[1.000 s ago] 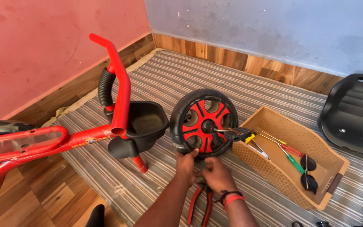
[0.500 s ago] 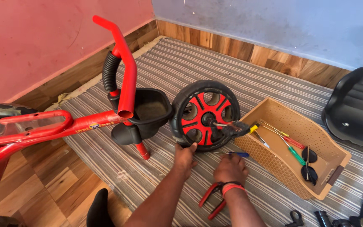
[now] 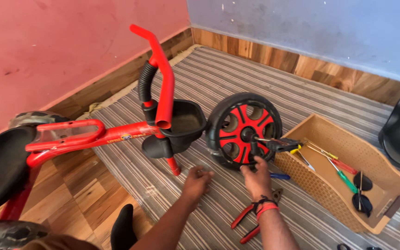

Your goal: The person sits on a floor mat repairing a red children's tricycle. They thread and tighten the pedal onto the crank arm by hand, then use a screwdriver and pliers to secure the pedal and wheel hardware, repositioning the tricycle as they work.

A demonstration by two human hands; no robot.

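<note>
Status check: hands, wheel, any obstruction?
Right hand on front wheel crank. Left hand on striped mat, apparently empty. Red pliers under right wrist.

One small label here: a round blue-and-yellow sticker [image 3: 126, 137] sits on the red frame bar [image 3: 116, 134]. No packages, signs or screens anywhere.

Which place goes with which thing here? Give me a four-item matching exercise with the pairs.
Things:
1. red-handled pliers
2. green-handled screwdriver
3. black-and-red plastic wheel
4. black front basket of the red tricycle

Places:
A. inside the tan woven plastic basket
B. on the striped mat beside the right hand's wrist
C. below the red handlebar, left of the wheel
D. standing on edge between the tricycle and the tan basket

Pairs: 1-B, 2-A, 3-D, 4-C

The left hand rests on the mat.
</note>
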